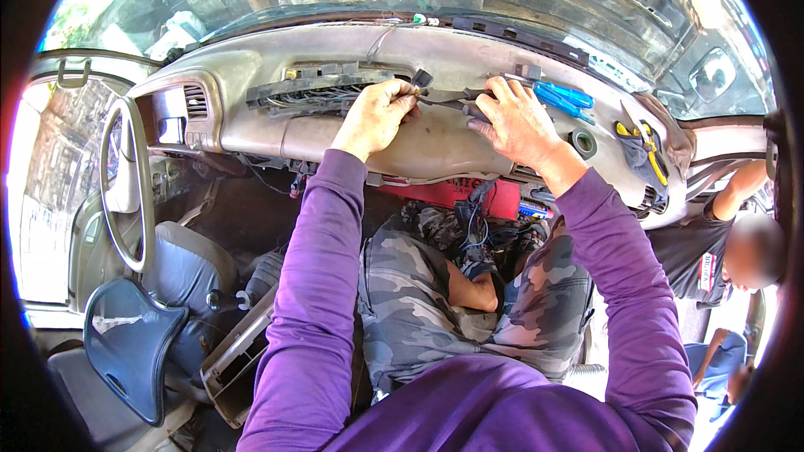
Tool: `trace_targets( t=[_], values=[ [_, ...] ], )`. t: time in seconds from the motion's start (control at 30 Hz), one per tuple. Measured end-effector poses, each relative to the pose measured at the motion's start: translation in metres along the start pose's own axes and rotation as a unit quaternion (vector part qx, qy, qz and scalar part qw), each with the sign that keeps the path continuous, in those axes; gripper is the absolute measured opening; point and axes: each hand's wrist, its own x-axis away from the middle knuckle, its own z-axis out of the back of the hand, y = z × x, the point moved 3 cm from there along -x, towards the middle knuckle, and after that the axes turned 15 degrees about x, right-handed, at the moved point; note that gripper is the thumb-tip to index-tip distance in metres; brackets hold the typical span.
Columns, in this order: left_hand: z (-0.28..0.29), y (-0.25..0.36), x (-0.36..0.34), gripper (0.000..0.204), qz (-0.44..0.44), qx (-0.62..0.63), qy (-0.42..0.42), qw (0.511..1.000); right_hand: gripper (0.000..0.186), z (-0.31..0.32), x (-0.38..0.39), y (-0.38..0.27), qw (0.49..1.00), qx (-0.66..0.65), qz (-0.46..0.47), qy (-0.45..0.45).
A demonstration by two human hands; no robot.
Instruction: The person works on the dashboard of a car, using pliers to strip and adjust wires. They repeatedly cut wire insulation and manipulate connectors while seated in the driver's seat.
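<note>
Above the beige dashboard (402,142), a short dark cable (444,103) stretches between my two hands. My left hand (378,117) pinches its left end with thumb and forefinger, beside a small black connector (421,79). The other end sits in my right hand (521,124), whose fingers are curled round a black part of it; their grip is partly hidden. Left of my left hand lies a long black wiring strip (314,94) full of wires. Just right of my right hand are blue-handled tools (564,99) and a dark roll of tape (582,143).
Yellow-and-black-handled pliers (651,155) lie on a cloth at the dashboard's right. A steering wheel (126,184) stands at left, near a dark blue seat-like panel (136,350). A red box (456,195) lies below the dashboard. A person (699,255) is outside the right door.
</note>
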Motion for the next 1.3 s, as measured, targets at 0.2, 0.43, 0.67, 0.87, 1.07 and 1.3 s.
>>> trace_targets(
  t=[0.2, 0.43, 0.67, 0.87, 1.07, 1.3],
  values=[
    [-0.002, 0.002, 0.001, 0.016, 0.003, 0.000, 0.009, 1.000, 0.033, 0.003, -0.002, -0.004, 0.998, -0.028, -0.013, -0.057],
    [-0.003, 0.000, 0.000, 0.019, -0.001, -0.021, 0.041, 0.999, 0.032, 0.017, 0.011, -0.022, 0.991, -0.063, -0.091, -0.075],
    [-0.004, 0.002, 0.001, 0.021, -0.005, -0.045, 0.055, 0.997, 0.032, 0.018, 0.014, -0.033, 0.988, -0.032, -0.130, -0.079],
    [-0.005, 0.004, 0.002, 0.021, -0.016, -0.048, 0.046, 0.998, 0.033, 0.017, 0.011, -0.037, 0.988, -0.034, -0.132, -0.074],
    [-0.004, 0.002, 0.002, 0.021, -0.016, -0.032, 0.051, 0.998, 0.034, 0.019, 0.010, -0.037, 0.988, -0.039, -0.126, -0.074],
    [-0.003, -0.002, 0.000, 0.019, -0.010, -0.037, 0.052, 0.998, 0.034, 0.021, 0.009, -0.039, 0.988, -0.048, -0.128, -0.072]
  ],
)
